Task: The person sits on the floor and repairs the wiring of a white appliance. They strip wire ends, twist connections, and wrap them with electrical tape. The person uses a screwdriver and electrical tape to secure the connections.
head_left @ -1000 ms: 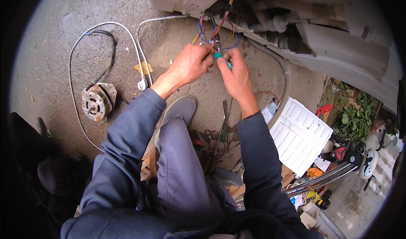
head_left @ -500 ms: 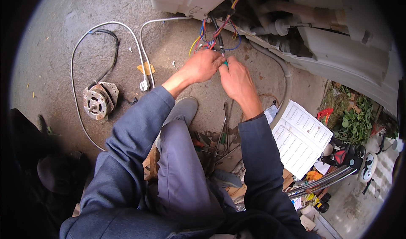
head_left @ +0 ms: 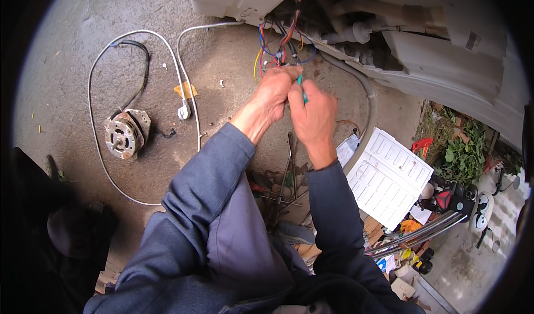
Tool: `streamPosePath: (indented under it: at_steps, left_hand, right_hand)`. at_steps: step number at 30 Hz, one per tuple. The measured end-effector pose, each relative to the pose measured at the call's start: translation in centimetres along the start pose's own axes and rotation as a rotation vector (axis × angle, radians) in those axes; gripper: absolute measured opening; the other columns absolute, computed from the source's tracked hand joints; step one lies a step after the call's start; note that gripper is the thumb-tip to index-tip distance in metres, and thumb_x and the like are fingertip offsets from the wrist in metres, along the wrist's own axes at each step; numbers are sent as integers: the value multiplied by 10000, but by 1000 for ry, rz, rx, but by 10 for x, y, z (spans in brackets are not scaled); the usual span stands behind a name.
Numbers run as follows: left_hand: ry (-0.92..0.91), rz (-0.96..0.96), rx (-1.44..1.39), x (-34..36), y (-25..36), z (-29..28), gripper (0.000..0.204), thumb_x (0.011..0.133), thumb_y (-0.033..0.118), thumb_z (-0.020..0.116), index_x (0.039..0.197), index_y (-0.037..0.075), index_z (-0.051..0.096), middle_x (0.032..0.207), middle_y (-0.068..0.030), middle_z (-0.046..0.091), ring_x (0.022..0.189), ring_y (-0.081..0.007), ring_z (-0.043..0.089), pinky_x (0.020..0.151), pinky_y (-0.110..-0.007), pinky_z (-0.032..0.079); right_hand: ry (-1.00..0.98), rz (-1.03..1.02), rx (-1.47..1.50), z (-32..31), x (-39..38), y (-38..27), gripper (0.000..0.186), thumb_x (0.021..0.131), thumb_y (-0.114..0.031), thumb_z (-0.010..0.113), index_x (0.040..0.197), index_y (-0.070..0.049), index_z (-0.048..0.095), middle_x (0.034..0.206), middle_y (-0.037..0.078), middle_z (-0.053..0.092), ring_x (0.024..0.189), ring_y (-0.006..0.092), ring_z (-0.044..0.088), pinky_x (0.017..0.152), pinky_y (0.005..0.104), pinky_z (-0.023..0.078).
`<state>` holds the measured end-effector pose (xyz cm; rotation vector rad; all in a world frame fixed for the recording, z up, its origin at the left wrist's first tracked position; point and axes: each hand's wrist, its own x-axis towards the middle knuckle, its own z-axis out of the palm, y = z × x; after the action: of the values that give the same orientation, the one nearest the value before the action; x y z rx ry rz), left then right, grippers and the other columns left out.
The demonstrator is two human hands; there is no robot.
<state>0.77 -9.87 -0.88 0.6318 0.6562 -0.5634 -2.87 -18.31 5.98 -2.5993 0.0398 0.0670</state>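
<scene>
My left hand (head_left: 275, 93) is closed, its fingertips pinching the lower ends of the coloured wires (head_left: 285, 42) that hang from an opened white appliance housing (head_left: 233, 1). Red, blue, yellow and dark strands spread above those fingers. Just to the right, my right hand (head_left: 314, 119) is closed around a small tool with a teal handle (head_left: 303, 90). The tool points up toward my left fingertips; its working end is hidden, so I cannot make out its exact kind. Both hands are close together, nearly touching.
A removed motor (head_left: 125, 134) with a dark cable lies on the concrete at left, inside a loop of grey power cord with a plug (head_left: 184, 110). A grey hose (head_left: 369, 91) runs under the appliance. White panel (head_left: 390, 177), metal rods (head_left: 417, 237) and clutter lie right.
My right hand has turned slightly and more of the teal handle shows. My left wrist has shifted right, and the whole view has moved a little.
</scene>
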Motion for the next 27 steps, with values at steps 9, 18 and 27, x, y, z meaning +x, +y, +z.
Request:
streamPosePath:
  at_steps: [9, 18, 27]
  left_hand:
    - [-103, -31, -77, 3, 13, -10, 208, 1046, 244, 620, 999, 44, 653, 682, 9, 551, 537, -87, 463, 445, -235, 335]
    - [-45, 31, 212, 15, 18, -54, 218, 895, 259, 815, 869, 55, 744, 678, 25, 603, 464, -31, 350, 414, -250, 186]
    - [-12, 597, 920, -3, 26, -41, 366, 974, 332, 627, 994, -9, 759, 796, -230, 700, 769, -234, 719, 706, -350, 526]
  right_hand:
    - [-21, 12, 314, -30, -26, -14, 201, 966, -187, 641, 851, -22, 644, 690, 145, 645, 566, 272, 621, 568, 377, 473]
    - [70, 201, 307, 21, -26, 29, 258, 908, -228, 737, 896, 8, 635, 769, 147, 658, 687, 280, 637, 661, 382, 492]
    - [205, 164, 353, 49, 24, 28, 260, 819, -118, 793, 971, -15, 607, 780, 113, 628, 690, 221, 602, 667, 368, 496]
